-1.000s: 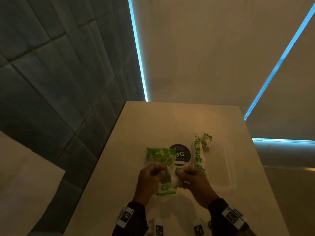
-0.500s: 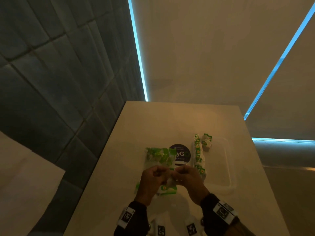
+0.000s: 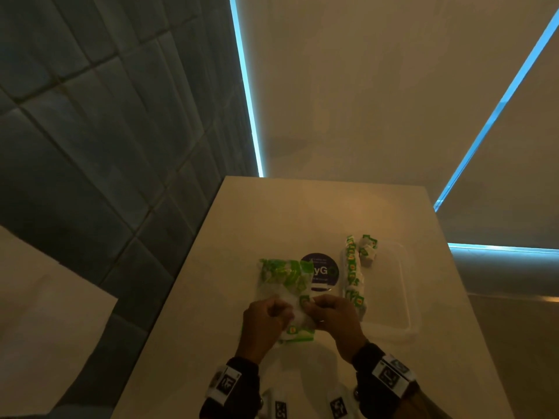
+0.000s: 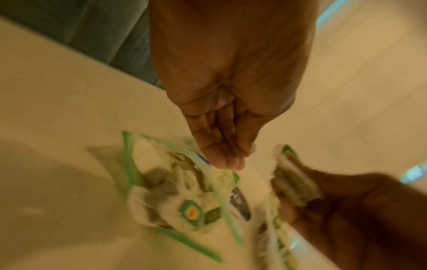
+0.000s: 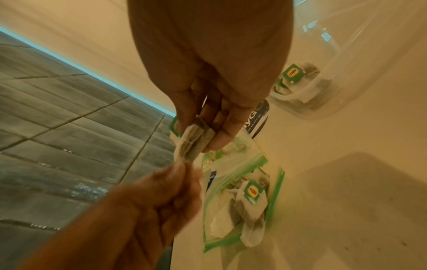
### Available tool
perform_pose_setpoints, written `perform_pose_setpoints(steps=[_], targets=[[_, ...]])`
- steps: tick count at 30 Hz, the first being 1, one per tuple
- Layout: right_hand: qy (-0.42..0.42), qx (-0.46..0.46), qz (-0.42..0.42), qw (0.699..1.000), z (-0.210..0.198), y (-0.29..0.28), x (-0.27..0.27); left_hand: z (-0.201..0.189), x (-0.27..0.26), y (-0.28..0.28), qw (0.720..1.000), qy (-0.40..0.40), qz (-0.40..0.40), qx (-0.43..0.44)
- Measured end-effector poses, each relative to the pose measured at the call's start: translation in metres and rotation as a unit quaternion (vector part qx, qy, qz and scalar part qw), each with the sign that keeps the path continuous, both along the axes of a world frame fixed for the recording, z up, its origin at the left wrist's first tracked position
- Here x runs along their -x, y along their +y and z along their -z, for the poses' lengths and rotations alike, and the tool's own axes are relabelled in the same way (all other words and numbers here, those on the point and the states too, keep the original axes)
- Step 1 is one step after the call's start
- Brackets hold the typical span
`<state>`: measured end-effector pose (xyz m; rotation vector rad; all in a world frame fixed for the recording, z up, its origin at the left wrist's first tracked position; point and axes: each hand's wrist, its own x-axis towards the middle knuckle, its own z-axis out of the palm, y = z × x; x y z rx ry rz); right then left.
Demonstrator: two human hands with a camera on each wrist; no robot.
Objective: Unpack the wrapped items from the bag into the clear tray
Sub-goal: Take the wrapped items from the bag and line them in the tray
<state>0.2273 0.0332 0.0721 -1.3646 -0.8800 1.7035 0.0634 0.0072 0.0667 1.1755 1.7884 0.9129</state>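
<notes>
A clear zip bag (image 3: 281, 279) with green edges lies on the table, with several wrapped tea bags inside (image 5: 251, 193). My left hand (image 3: 263, 319) is curled at the bag's near mouth and seems to pinch its edge (image 4: 221, 169); blur hides the exact grip. My right hand (image 5: 201, 131) pinches a small stack of tea bags (image 5: 194, 144) just above the bag, close to the left fingertips. The clear tray (image 3: 405, 297) stands to the right. It holds a row of tea bags (image 3: 352, 267) along its left side and a loose pair (image 3: 367, 249) at the far end.
A dark round sticker (image 3: 320, 270) sits on the table between bag and tray. The beige table (image 3: 302, 213) ends against a wall ahead. A tiled floor (image 3: 90, 146) drops away on the left.
Both hands have drawn closer together over the bag's near end. The right hand still holds its white bundle. The bag and tray have stayed in place.
</notes>
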Motion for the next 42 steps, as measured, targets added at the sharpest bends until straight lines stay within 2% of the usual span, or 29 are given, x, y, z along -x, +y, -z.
perform_pose_setpoints(steps=[2,4,13,20,24,29,34,37,42], targets=[[-0.003,0.002,0.006,1.000,0.003,0.003,-0.008,0.013,0.009,-0.007,0.991,0.118,0.056,0.026],[-0.013,0.004,0.011,1.000,0.006,0.005,-0.015,0.027,0.011,-0.014,0.972,0.197,0.115,0.054],[-0.042,0.009,-0.004,0.999,0.013,0.002,-0.024,0.083,-0.012,-0.006,0.944,0.279,0.149,0.090],[-0.041,0.009,-0.009,0.999,0.013,0.000,-0.031,0.075,-0.010,0.000,0.922,0.335,0.157,0.118],[-0.051,0.010,-0.030,0.998,0.014,-0.001,-0.034,0.049,-0.009,-0.002,0.939,0.287,0.154,0.113],[-0.051,0.028,-0.092,0.994,0.017,-0.005,-0.034,0.010,-0.004,-0.004,0.980,0.137,0.122,0.073],[-0.004,0.011,-0.113,0.994,0.005,-0.007,-0.025,-0.013,-0.005,-0.001,0.987,0.111,0.108,0.040],[0.025,-0.006,-0.126,0.992,-0.003,-0.009,-0.020,-0.018,-0.005,-0.001,0.992,0.037,0.110,0.045],[0.032,0.039,-0.087,0.995,-0.001,-0.008,-0.016,-0.018,-0.009,-0.001,0.997,-0.061,0.034,0.042]])
